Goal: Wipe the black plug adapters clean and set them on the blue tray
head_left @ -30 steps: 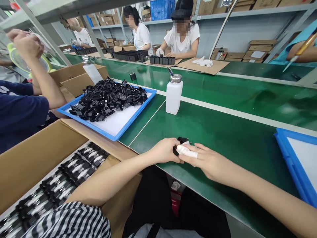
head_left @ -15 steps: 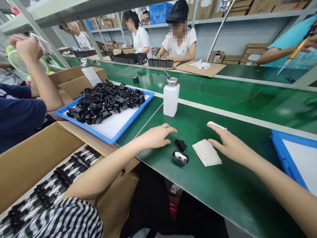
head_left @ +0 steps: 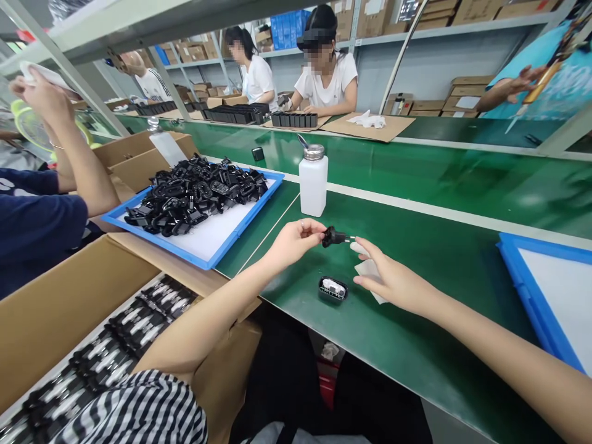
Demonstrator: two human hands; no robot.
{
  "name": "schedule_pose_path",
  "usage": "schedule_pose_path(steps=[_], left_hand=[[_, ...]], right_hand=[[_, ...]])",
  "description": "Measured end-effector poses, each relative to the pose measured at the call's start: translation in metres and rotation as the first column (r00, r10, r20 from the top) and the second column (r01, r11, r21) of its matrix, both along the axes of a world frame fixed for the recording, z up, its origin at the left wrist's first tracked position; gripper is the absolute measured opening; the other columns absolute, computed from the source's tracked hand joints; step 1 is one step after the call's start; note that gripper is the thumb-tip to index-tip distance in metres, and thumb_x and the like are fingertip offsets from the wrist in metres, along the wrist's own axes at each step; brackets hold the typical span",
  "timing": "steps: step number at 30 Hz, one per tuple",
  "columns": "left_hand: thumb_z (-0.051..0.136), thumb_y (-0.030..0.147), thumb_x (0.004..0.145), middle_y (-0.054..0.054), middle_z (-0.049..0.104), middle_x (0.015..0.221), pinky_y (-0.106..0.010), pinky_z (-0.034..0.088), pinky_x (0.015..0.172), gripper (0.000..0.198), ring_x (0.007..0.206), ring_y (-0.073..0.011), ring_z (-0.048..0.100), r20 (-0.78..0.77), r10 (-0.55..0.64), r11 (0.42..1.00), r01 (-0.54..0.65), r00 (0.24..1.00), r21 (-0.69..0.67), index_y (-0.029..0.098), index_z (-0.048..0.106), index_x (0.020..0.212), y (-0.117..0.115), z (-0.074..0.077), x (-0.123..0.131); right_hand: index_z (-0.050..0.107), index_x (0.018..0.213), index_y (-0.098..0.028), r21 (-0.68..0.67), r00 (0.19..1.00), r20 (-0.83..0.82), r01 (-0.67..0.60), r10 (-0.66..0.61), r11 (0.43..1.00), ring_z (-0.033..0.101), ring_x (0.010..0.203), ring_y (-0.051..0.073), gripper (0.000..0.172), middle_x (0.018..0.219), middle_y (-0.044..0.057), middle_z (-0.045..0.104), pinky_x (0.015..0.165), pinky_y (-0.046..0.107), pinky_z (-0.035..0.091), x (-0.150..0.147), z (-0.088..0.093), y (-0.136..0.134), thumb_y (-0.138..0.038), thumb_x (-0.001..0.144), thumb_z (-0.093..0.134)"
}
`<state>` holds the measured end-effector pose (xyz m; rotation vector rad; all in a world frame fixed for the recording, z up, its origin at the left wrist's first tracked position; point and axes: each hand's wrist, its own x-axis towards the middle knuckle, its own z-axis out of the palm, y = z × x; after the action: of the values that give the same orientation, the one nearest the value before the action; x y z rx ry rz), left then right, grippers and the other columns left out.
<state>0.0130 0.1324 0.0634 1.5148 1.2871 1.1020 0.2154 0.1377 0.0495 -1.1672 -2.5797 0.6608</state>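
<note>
Over the green conveyor table (head_left: pixel 430 345), the left hand (head_left: pixel 295 245) pinched a small black plastic plug (head_left: pixel 333 236) in the air, its fingers (head_left: pixel 314 227) clamped on the plug's body. The right hand (head_left: pixel 393 277), fingers spread apart, stayed empty just beside it, above a folded white cloth (head_left: pixel 369 269). An open black oval case (head_left: pixel 333 288) lay below. Farther off stood a white plastic bottle (head_left: pixel 313 185), a blue tray (head_left: pixel 245 223) heaped with black plugs (head_left: pixel 194 191), and seated workers (head_left: pixel 326 74) before cardboard-stacked shelves (head_left: pixel 444 29).

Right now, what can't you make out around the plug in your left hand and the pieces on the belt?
Head view only:
The black plug: the end pinched in the left hand is hidden by it.
The white wipe: partly hidden by the right hand.
The black casing: the white part inside is too small to identify.
</note>
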Motion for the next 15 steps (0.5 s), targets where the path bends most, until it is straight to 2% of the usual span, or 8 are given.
schedule_pose_path(steps=[3, 5, 7, 9, 11, 12, 14, 15], left_hand=[[0.049, 0.015, 0.063, 0.002, 0.05, 0.062, -0.019, 0.04, 0.057, 0.008, 0.055, -0.0053, 0.047, 0.389, 0.007, 0.987, 0.056, 0.921, -0.152, 0.012, 0.048, 0.07, -0.012, 0.002, 0.015], [0.051, 0.015, 0.061, 0.002, 0.049, 0.06, -0.019, 0.041, 0.057, 0.008, 0.053, -0.0044, 0.047, 0.483, -0.01, 0.967, 0.131, 0.876, -0.217, 0.012, 0.047, 0.069, -0.022, 0.005, 0.027], [0.052, 0.016, 0.061, 0.002, 0.05, 0.061, -0.02, 0.041, 0.058, 0.009, 0.053, -0.005, 0.048, 0.488, -0.033, 0.948, 0.183, 0.872, -0.261, 0.012, 0.046, 0.068, -0.03, 0.009, 0.034], [0.05, 0.018, 0.063, 0.001, 0.051, 0.063, -0.022, 0.041, 0.059, 0.009, 0.056, -0.0068, 0.049, 0.383, -0.101, 0.941, 0.213, 0.918, -0.262, 0.012, 0.047, 0.068, -0.034, 0.014, 0.032], [0.05, 0.019, 0.063, -0.001, 0.053, 0.073, -0.023, 0.041, 0.063, 0.012, 0.064, -0.0095, 0.05, 0.091, -0.193, 0.956, 0.208, 0.977, -0.205, 0.013, 0.049, 0.074, -0.033, 0.019, 0.021], [0.051, 0.02, 0.062, -0.002, 0.053, 0.08, -0.024, 0.04, 0.065, 0.017, 0.068, -0.0109, 0.05, -0.103, -0.225, 0.964, 0.206, 0.969, -0.167, 0.015, 0.051, 0.079, -0.032, 0.021, 0.013], [0.057, 0.022, 0.058, -0.002, 0.05, 0.094, -0.024, 0.04, 0.066, 0.035, 0.075, -0.0131, 0.049, -0.417, -0.287, 0.958, 0.254, 0.863, -0.134, 0.018, 0.05, 0.092, -0.031, 0.022, -0.001], [0.059, 0.023, 0.055, -0.002, 0.048, 0.099, -0.024, 0.04, 0.065, 0.045, 0.076, -0.0137, 0.049, -0.495, -0.333, 0.942, 0.3, 0.802, -0.148, 0.02, 0.047, 0.098, -0.031, 0.021, -0.004]], right_hand=[[0.012, 0.122, -0.022, -0.144, 0.977, -0.2, 0.05, -0.079, 0.988, 0.054, 0.077, 0.017, 0.061, 0.088, 0.006, 0.055, 0.063, 0.032, 0.045, -0.005, 0.009, -0.007, -0.039, 0.071, 0.042], [0.019, 0.12, -0.021, -0.218, 0.929, -0.356, 0.024, -0.103, 0.976, 0.055, 0.07, 0.016, 0.059, 0.076, 0.002, 0.056, 0.062, 0.03, 0.045, -0.01, 0.015, -0.014, -0.037, 0.069, 0.046], [0.032, 0.112, -0.022, -0.244, 0.875, -0.467, 0.011, -0.128, 0.97, 0.055, 0.067, 0.015, 0.05, 0.077, 0.002, 0.056, 0.061, 0.029, 0.046, -0.015, 0.019, -0.022, -0.035, 0.066, 0.049], [0.044, 0.099, -0.022, -0.236, 0.843, -0.513, 0.041, -0.16, 0.971, 0.055, 0.068, 0.015, 0.038, 0.085, 0.003, 0.056, 0.058, 0.027, 0.046, -0.018, 0.021, -0.028, -0.036, 0.064, 0.051], [0.049, 0.091, -0.023, -0.219, 0.856, -0.481, 0.089, -0.187, 0.972, 0.055, 0.067, 0.015, 0.03, 0.085, 0.002, 0.057, 0.056, 0.026, 0.046, -0.02, 0.022, -0.031, -0.035, 0.064, 0.051], [0.05, 0.09, -0.023, -0.21, 0.881, -0.435, 0.101, -0.185, 0.973, 0.055, 0.064, 0.014, 0.028, 0.082, 0.001, 0.058, 0.055, 0.026, 0.045, -0.02, 0.022, -0.031, -0.033, 0.065, 0.051], [0.05, 0.091, -0.023, -0.173, 0.942, -0.303, 0.094, -0.143, 0.981, 0.055, 0.059, 0.013, 0.026, 0.076, -0.001, 0.059, 0.054, 0.025, 0.045, -0.02, 0.022, -0.03, -0.028, 0.066, 0.05], [0.05, 0.091, -0.022, -0.139, 0.969, -0.228, 0.062, -0.093, 0.988, 0.055, 0.06, 0.013, 0.025, 0.076, -0.001, 0.059, 0.055, 0.025, 0.044, -0.02, 0.023, -0.03, -0.025, 0.066, 0.051]])
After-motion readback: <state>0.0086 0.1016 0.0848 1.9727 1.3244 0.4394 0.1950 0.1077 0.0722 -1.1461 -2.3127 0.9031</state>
